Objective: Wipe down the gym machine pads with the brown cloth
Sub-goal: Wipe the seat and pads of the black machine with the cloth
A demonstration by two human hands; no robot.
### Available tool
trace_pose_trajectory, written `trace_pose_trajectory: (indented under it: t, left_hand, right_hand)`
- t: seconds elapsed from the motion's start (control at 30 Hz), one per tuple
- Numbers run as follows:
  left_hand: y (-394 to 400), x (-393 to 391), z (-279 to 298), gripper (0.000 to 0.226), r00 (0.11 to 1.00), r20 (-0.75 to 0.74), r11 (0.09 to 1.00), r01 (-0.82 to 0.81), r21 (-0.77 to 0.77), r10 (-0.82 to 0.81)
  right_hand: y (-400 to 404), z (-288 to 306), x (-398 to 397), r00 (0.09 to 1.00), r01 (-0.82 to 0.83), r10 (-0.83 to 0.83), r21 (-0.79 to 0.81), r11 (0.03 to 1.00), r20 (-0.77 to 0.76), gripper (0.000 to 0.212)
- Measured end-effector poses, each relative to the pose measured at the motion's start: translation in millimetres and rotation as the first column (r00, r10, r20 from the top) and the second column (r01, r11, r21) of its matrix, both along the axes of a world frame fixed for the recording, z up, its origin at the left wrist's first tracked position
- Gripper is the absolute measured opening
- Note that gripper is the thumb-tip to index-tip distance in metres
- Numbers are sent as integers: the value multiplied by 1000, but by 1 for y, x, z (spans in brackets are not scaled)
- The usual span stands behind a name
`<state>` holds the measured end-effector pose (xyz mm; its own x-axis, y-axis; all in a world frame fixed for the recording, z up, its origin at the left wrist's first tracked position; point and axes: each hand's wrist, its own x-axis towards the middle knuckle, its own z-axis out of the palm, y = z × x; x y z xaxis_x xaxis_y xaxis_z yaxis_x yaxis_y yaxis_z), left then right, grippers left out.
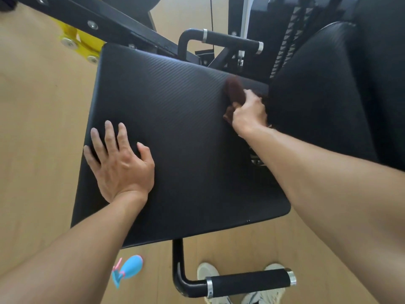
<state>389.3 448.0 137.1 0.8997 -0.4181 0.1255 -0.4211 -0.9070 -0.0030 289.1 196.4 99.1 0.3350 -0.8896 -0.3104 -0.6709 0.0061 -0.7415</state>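
Note:
A large black textured seat pad [175,132] fills the middle of the view. My right hand [248,113] grips the brown cloth [235,89] and presses it on the pad's far right corner, beside the black back pad [317,95]. The cloth is blurred and partly hidden under my fingers. My left hand [119,161] lies flat on the pad's left edge with fingers spread and nothing in it.
A blue spray bottle [128,268] lies on the wooden floor at the lower left. Black foam handles stick out near my shoes [247,284] and behind the seat [232,39]. A black frame bar with yellow brackets [81,40] crosses the upper left.

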Motion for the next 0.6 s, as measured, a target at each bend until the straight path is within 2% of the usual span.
trace_pose_trajectory:
  t: [0.07, 0.1, 0.17, 0.2, 0.27, 0.37, 0.47, 0.53, 0.57, 0.6]
  left_hand:
    - [0, -2, 2, 64, 1000, -11, 1000, 3, 2, -3]
    - [0, -2, 3, 64, 1000, -17, 1000, 4, 9, -4]
    - [2, -1, 4, 64, 998, -56, 999, 26, 31, -25]
    - [4, 1, 7, 66, 995, -87, 998, 48, 43, -44]
    - [10, 8, 13, 71, 979, -190, 997, 75, 23, -70]
    - [31, -7, 35, 67, 903, -405, 983, 78, -165, -140]
    - [76, -73, 56, 59, 844, -488, 943, 63, -327, -225]
    - [104, -132, 66, 57, 795, -576, 932, -37, -361, -192]
    - [114, -161, 72, 55, 742, -654, 913, -153, -378, -147]
    - [117, -186, 83, 51, 663, -741, 872, -295, -390, -107]
  right_hand:
    - [34, 25, 2, 959, -275, 273, 5, 962, 78, 39]
    - [54, 33, 8, 875, -474, 474, -30, 880, 94, 43]
    - [94, 39, 22, 614, -778, 788, -134, 614, 43, 50]
    - [109, 38, 25, 523, -838, 852, -177, 516, 8, 52]
    - [122, 33, 17, 473, -862, 881, -200, 465, 9, 53]
    - [135, 24, -38, 479, -862, 877, -169, 478, 38, 53]
    - [160, 23, -104, 571, -821, 820, 0, 572, -33, 57]
    - [178, 36, -139, 690, -683, 715, 225, 695, -114, 52]
    - [186, 49, -154, 790, -539, 603, 348, 767, -107, 47]
    - [194, 67, -168, 879, -394, 473, 468, 791, -61, 38]
